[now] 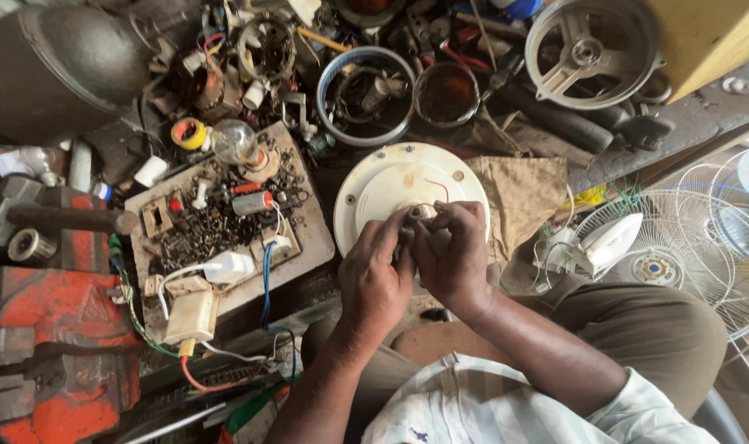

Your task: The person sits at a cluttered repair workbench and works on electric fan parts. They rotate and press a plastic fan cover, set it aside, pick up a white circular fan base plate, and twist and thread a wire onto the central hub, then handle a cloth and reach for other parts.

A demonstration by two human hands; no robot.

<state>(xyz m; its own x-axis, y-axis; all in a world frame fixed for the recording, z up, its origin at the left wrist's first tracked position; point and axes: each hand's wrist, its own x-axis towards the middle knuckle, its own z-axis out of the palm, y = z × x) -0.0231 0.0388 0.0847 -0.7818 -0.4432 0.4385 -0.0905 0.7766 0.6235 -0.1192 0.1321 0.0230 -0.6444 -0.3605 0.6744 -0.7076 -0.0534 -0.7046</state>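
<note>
Left hand and right hand, fingers pinched together on thin wires, work at the white motor housing centre. Wiring step; next demands fine grip. Bench vise at nine o'clock; fan guard at three.

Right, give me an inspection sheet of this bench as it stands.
Surface: dark workbench, mostly buried under parts.
Job's things: round white fan motor cover with thin wires at its centre; burlap cloth beside it.
Clutter: wooden board with screws, clear light bulb, yellow tape roll, metal ring, spoked fan housing.
Grippers: left hand and right hand pinch something small at the cover's centre; what it is cannot be told.
Cables: blue wire and white plug on the board.
Surroundings: red bench vise, wire fan guard.
</note>
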